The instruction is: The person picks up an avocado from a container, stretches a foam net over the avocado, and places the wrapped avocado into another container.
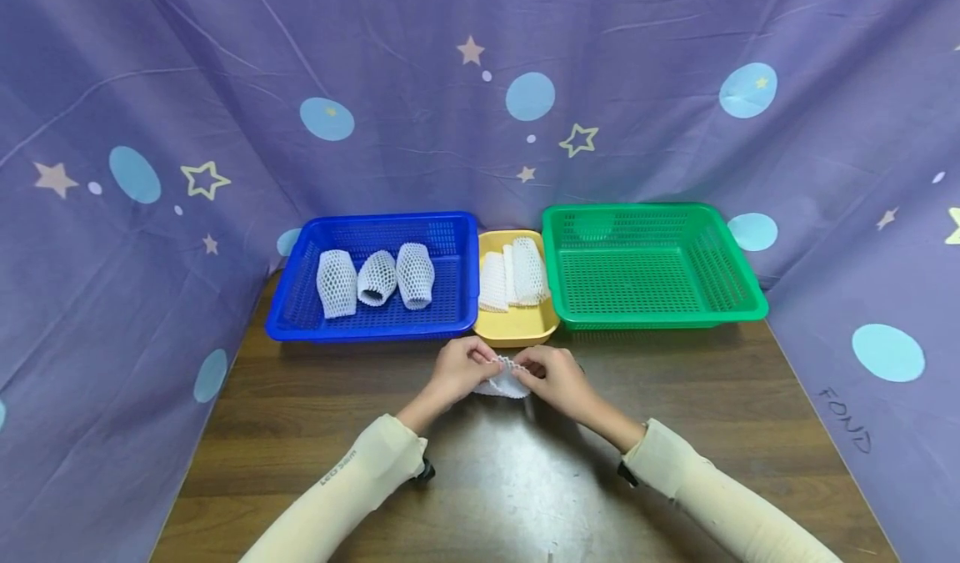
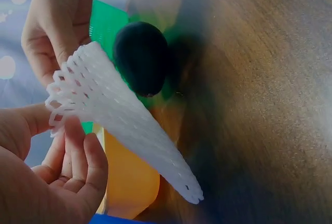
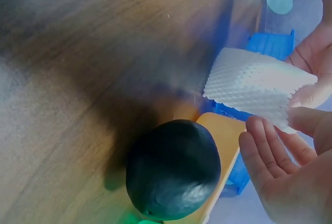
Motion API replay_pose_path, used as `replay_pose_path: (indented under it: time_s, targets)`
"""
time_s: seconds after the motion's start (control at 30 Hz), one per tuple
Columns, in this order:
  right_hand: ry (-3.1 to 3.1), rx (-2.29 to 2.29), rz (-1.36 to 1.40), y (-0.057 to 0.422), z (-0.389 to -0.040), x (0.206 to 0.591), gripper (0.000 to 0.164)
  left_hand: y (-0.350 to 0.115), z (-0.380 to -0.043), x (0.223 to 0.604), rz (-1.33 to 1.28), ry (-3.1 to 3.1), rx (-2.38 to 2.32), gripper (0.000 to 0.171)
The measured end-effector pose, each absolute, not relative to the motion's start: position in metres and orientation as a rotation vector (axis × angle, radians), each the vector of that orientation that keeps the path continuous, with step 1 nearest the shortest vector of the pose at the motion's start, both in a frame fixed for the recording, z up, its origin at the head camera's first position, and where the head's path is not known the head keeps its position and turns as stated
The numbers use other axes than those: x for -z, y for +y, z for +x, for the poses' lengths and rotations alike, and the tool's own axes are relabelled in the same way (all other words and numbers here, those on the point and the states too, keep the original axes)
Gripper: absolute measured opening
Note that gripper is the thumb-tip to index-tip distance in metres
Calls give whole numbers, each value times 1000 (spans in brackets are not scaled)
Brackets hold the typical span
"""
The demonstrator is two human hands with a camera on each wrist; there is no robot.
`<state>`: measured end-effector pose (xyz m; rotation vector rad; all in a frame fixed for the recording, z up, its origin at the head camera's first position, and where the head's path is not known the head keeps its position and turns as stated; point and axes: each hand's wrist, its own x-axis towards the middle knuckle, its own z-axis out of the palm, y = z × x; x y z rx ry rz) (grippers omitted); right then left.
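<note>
My left hand [image 1: 457,371] and right hand [image 1: 561,379] pinch opposite sides of the rim of a white foam fruit net [image 2: 122,105] between thumb and fingers. In the left wrist view the net hangs flattened and slanting, its meshes spread at the pinched rim. A dark, smooth, egg-shaped object [image 3: 174,169], its kind unclear, sits on the table beside the net, near my right hand. In the head view my right hand hides nearly all of it. Behind the hands, a yellow tray [image 1: 510,329] holds several more flat foam nets [image 1: 529,271].
At the back left, a blue basket [image 1: 375,329] contains 3 plump foam nets [image 1: 337,284]; what fills them is hard to see. A green basket [image 1: 652,323] stands at the back right. Purple curtains [image 1: 420,62] border the wooden table [image 1: 495,496].
</note>
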<state>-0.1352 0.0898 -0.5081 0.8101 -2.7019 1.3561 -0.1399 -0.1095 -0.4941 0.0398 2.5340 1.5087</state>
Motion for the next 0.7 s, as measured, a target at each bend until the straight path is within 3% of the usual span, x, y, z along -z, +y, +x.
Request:
replay_pose_path:
  time_s: [0.27,0.7]
  targets:
    - [-2758,-1240,847,92,-139,507,6,-102,-130,503,109,2306,-1538,14]
    - [-2806,-1315,865,98,-141,510,9,-100,-132,506,-11,2171,-1578,13]
